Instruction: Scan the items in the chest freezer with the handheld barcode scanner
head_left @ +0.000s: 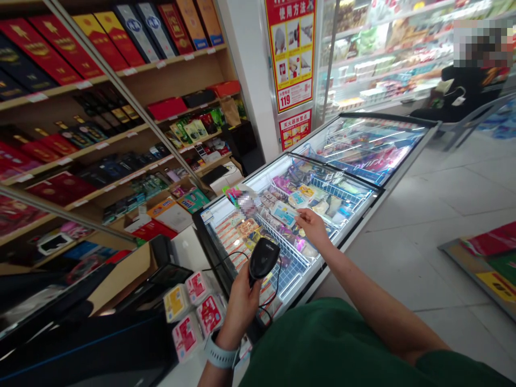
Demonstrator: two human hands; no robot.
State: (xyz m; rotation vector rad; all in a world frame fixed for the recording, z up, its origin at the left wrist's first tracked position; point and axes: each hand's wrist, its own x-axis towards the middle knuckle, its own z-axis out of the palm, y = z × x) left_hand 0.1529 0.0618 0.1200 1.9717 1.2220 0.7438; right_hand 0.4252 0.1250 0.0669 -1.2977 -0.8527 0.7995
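Black scanner sat wrapped in the left grip; pale-blue packet, over the freezer, was pinched in the right grip. Step judged: scanning — next move likely called for aligning the two.

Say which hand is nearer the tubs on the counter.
Left. The left hand, holding the scanner, is just beside the tubs; the right hand is farther off, over the freezer, holding a packet.
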